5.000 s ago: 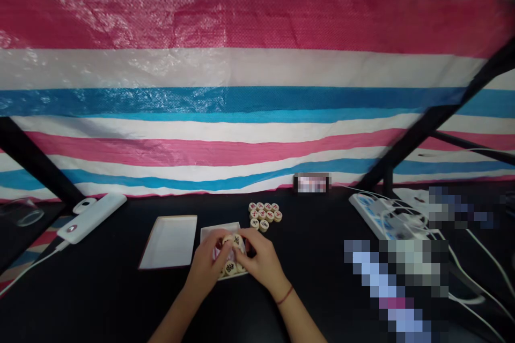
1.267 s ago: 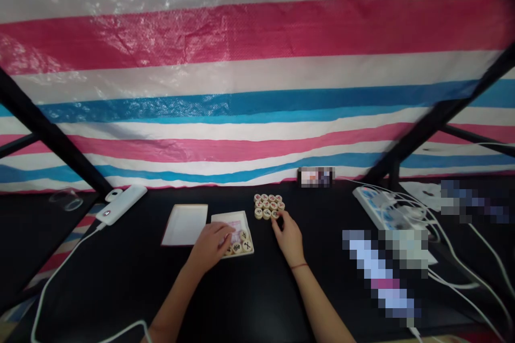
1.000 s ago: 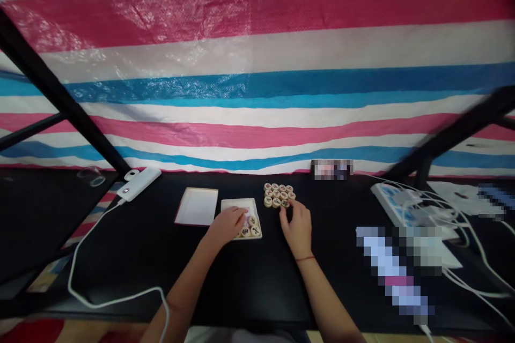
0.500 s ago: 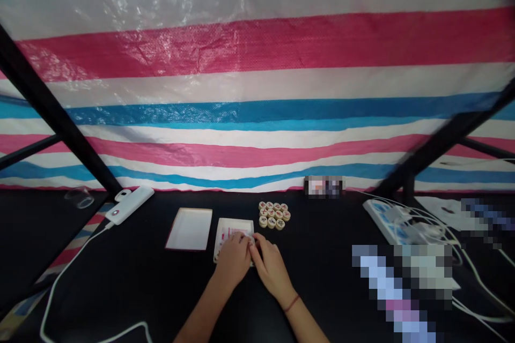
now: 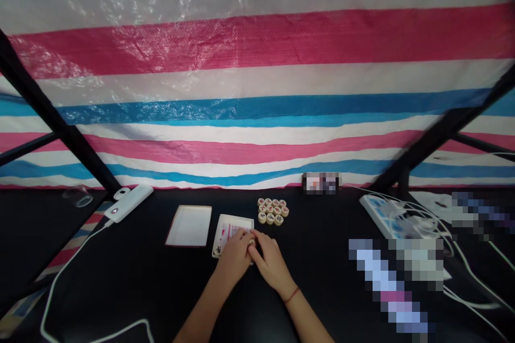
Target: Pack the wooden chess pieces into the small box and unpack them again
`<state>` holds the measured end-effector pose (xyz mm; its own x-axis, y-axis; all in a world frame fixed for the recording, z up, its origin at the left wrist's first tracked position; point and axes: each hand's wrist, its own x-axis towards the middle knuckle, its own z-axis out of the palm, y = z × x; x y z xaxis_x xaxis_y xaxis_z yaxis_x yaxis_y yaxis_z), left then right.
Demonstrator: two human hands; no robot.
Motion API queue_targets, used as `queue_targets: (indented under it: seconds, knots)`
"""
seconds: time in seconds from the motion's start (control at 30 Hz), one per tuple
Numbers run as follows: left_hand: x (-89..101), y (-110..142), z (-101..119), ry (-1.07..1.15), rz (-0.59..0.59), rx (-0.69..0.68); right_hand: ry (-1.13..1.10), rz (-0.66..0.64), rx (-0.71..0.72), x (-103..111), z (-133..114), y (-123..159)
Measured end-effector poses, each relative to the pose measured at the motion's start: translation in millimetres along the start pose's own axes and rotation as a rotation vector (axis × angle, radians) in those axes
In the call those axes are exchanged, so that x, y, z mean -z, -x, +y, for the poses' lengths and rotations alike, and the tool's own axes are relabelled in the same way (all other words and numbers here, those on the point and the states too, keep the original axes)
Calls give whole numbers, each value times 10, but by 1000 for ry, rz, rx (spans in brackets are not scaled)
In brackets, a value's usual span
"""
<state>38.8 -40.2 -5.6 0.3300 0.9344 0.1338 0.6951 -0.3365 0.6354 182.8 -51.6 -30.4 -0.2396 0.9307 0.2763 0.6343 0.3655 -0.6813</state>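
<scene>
My left hand (image 5: 236, 253) and my right hand (image 5: 272, 261) meet over the right side of a shallow white box (image 5: 234, 220). Their curled fingers come together around a small pale round piece, apparently a xiangqi piece (image 5: 251, 243), mostly hidden by the fingers. Inside the box lies a sheet with red and pink print (image 5: 229, 229). Another xiangqi piece (image 5: 218, 250) with a dark character shows in its lower left corner. Beyond the box, several xiangqi pieces (image 5: 270, 209) stand in rows, red characters in the rear rows and dark ones in front.
The box's lid (image 5: 189, 226) lies inside up on the left. A white power bank (image 5: 129, 203) with a cable and a clear cup (image 5: 82, 198) are further left. At right are a power strip (image 5: 382, 220) with cables and blurred items. Striped sheeting (image 5: 241, 144) hangs behind.
The view has shifted slightly. My hands stay together over the box, and more of the pale piece between my fingers and of the piece in the box corner now shows.
</scene>
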Motion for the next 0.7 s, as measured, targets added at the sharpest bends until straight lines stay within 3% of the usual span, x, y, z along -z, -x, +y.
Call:
queue_targets:
  seconds: [0.17, 0.37, 0.47, 0.53, 0.63, 0.7]
  knots:
    - [33, -21, -43, 242, 200, 25, -35, 122, 5, 21, 1, 3]
    - [5, 22, 34, 523, 167, 153, -40, 126, 145, 61, -110, 28]
    - [20, 75, 49, 487, 187, 102, -78, 173, 125, 62, -68, 38]
    - [75, 146, 2, 396, 241, 24, -90, 261, 35, 108, 46, 17]
    - [197, 297, -188, 165, 409, -90, -46, 478, -170, 263, 338, -55]
    - [267, 394, -365, 39, 518, -122, 13, 547, -221, 376, 564, -104]
